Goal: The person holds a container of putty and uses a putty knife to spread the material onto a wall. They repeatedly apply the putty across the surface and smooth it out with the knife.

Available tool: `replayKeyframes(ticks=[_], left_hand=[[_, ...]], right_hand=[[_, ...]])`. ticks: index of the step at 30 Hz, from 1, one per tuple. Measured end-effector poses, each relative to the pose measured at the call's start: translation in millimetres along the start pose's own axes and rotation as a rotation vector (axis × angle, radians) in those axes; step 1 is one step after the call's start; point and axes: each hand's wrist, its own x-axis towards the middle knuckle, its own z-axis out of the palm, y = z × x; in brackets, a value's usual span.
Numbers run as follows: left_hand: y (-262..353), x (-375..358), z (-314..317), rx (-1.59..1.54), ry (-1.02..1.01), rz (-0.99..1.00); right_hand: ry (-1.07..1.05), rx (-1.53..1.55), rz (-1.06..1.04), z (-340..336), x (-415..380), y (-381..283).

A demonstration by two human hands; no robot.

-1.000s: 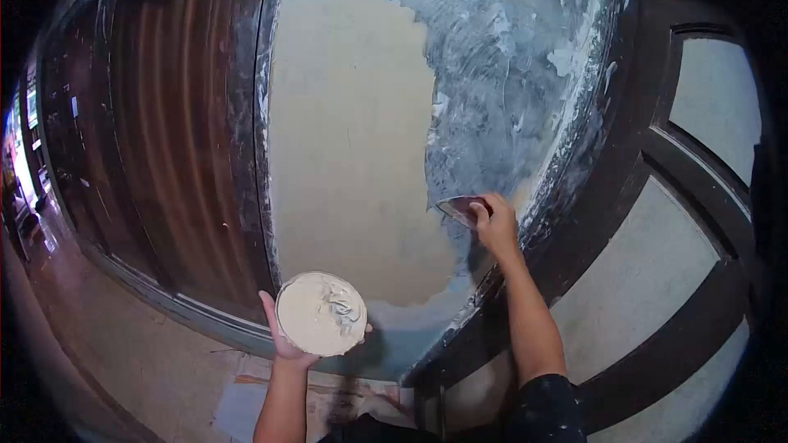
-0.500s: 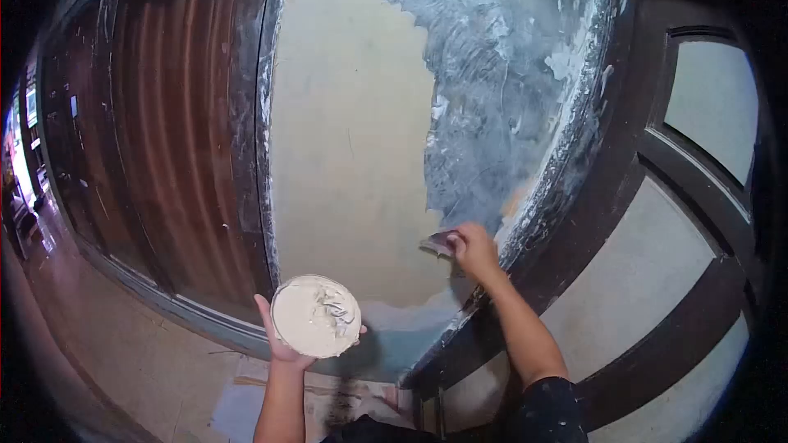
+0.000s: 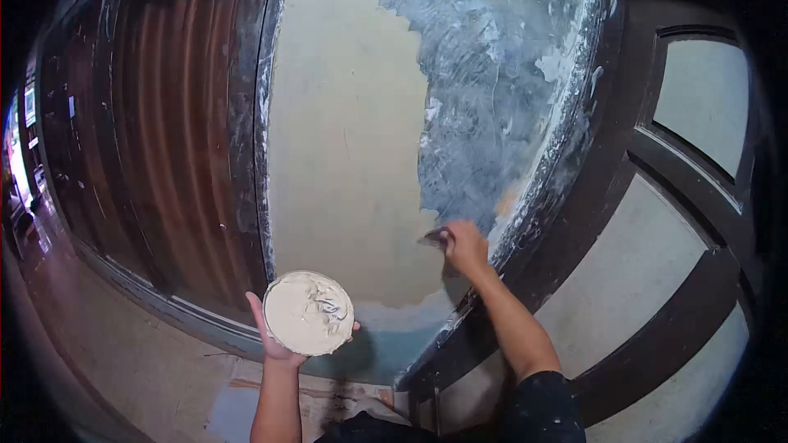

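The left hand [image 3: 275,336] is cupping a round tub of putty [image 3: 309,312] below the wall panel [image 3: 349,156], fingers curled under its rim; the right hand [image 3: 465,246] is gripping a scraper [image 3: 433,238] against the panel's lower right. Pressing unevenly is risking ridges, and tilting the tub is risking drips

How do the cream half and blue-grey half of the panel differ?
The cream area looks smooth and even; the blue-grey area is streaky, with white smears. Cream fills the left and middle, blue-grey the upper right. The right hand holds the scraper at their border. Both lie inside the same dark frame.
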Motion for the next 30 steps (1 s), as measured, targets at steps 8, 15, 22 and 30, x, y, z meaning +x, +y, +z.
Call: replayKeyframes(ticks=[8, 15, 22, 30], left_hand=[[0, -1, 2, -0.006, -0.039, 0.0], [-3, -1, -6, -0.015, 0.026, -0.001], [-3, -7, 1, -0.067, 0.073, 0.019], [-1, -6, -8, -0.016, 0.012, 0.002]], right_hand=[[-0.016, 0.086, 0.043, -21, -4, -15], [0.226, 0.15, 0.105, -49, 51, -28], [-0.039, 0.04, 0.031, -2, 6, -15], [0.26, 0.252, 0.098, -39, 30, -21]])
